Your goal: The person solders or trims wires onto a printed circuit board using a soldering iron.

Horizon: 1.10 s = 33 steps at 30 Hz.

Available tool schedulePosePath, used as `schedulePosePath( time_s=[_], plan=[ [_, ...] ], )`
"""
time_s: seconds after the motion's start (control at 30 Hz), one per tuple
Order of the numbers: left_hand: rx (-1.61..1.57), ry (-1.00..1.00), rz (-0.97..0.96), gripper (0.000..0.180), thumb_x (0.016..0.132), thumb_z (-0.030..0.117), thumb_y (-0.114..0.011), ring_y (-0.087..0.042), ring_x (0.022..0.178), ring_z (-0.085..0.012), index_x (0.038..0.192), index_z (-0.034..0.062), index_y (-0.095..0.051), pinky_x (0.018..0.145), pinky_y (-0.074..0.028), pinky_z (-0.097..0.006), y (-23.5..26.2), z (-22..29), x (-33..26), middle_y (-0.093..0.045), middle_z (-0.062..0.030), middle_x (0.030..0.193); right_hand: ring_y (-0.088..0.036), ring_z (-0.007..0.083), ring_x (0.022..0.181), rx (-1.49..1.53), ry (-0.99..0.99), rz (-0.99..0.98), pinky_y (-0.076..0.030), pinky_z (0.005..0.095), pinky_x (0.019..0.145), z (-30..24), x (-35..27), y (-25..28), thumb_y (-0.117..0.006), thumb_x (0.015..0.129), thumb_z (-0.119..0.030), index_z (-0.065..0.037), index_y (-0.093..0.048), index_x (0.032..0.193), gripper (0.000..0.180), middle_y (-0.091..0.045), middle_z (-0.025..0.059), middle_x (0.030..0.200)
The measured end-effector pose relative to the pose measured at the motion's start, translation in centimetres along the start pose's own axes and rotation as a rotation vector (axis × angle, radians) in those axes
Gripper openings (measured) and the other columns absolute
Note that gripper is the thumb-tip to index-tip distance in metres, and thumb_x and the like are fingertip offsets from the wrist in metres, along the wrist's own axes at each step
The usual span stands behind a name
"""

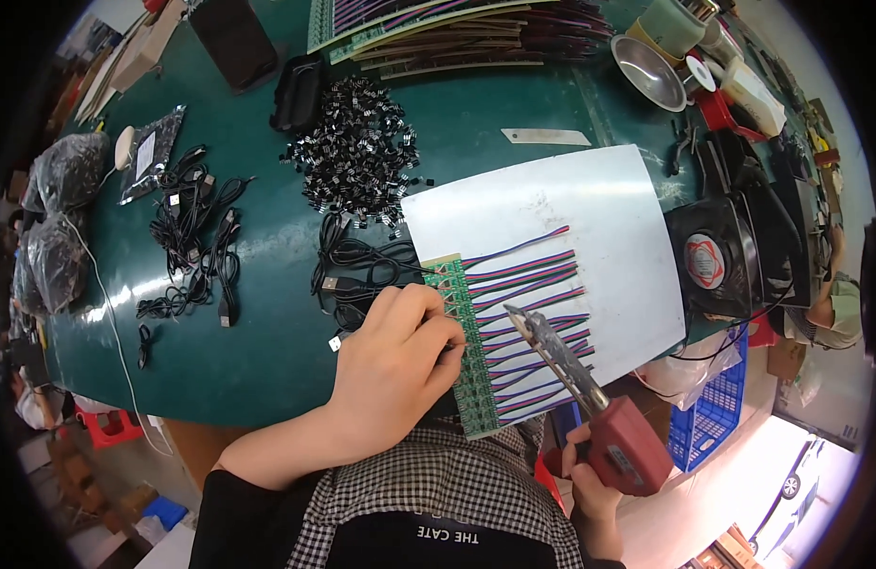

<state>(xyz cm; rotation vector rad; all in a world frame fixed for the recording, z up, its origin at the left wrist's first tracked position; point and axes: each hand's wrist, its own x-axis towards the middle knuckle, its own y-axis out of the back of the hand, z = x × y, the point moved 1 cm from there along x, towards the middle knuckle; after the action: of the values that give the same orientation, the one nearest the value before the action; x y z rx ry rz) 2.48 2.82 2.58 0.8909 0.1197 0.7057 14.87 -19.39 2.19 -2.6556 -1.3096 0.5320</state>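
A long green circuit board panel (473, 379) lies along the left edge of a white sheet (618, 218), with several bundles of coloured wires (523, 275) reaching right from it. My left hand (395, 356) is over the panel's left edge, fingers curled and pinched together. What they hold, if anything, is hidden. My right hand (593, 486), low on the right, grips a soldering gun (629, 448) with a red body. Its metal tip points up and left over the wires, apart from the board. Black USB cables (367, 261) lie beside my left hand, one reaching the panel's top end.
A heap of small black components (357, 152) lies beyond the cables. More black cables (196, 223) lie left. At the back are stacked wired boards (457, 38) and a metal bowl (649, 73). A blade (545, 137) lies above the sheet; a black fan (713, 261) stands right.
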Motion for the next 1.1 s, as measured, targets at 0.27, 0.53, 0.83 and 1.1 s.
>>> schedulePosePath(
  time_s=[0.27, 0.53, 0.83, 1.1],
  plan=[
    [0.065, -0.018, 0.043, 0.017, 0.063, 0.003, -0.068, -0.05, 0.074, -0.0193, 0.074, 0.0051, -0.055, 0.052, -0.043, -0.028, -1.1, -0.5, 0.2, -0.047, -0.0042, 0.084, -0.057, 0.0149, 0.063, -0.08, -0.123, 0.036, -0.045, 0.0243, 0.055, 1.4, -1.2, 1.0, -0.071, 0.071, -0.013, 0.005, -0.059, 0.095, 0.032, -0.063, 0.0132, 0.084],
    [0.05, 0.02, 0.027, 0.019, 0.06, -0.001, -0.069, -0.051, 0.075, -0.0218, 0.074, 0.0051, -0.057, 0.057, -0.042, -0.031, -1.2, -0.4, 0.0, -0.048, -0.0053, 0.084, -0.063, 0.0204, 0.069, -0.479, -0.106, -0.015, -0.049, 0.0265, 0.06, 3.4, -2.6, 2.6, -0.073, 0.062, -0.012, -0.001, -0.065, 0.087, 0.029, -0.065, 0.0089, 0.083],
    [0.103, -0.057, 0.059, 0.018, 0.061, 0.003, -0.067, -0.05, 0.073, -0.0189, 0.071, 0.0049, -0.053, 0.05, -0.043, -0.028, -1.3, -0.7, 0.0, -0.046, -0.0047, 0.082, -0.065, 0.027, 0.073, -0.732, 0.022, -0.059, -0.05, 0.0314, 0.062, 5.1, -3.6, 4.3, -0.073, 0.057, -0.011, -0.004, -0.067, 0.089, 0.033, -0.066, 0.0131, 0.092],
    [0.121, -0.053, 0.059, 0.018, 0.061, 0.002, -0.067, -0.05, 0.073, -0.0179, 0.07, 0.0049, -0.053, 0.05, -0.044, -0.027, -1.3, -0.4, 0.2, -0.046, -0.0043, 0.082, -0.065, 0.0261, 0.07, -0.664, 0.088, -0.054, -0.049, 0.0305, 0.059, 4.3, -3.1, 3.8, -0.071, 0.061, -0.016, -0.001, -0.066, 0.09, 0.032, -0.066, 0.0123, 0.091]
  ],
)
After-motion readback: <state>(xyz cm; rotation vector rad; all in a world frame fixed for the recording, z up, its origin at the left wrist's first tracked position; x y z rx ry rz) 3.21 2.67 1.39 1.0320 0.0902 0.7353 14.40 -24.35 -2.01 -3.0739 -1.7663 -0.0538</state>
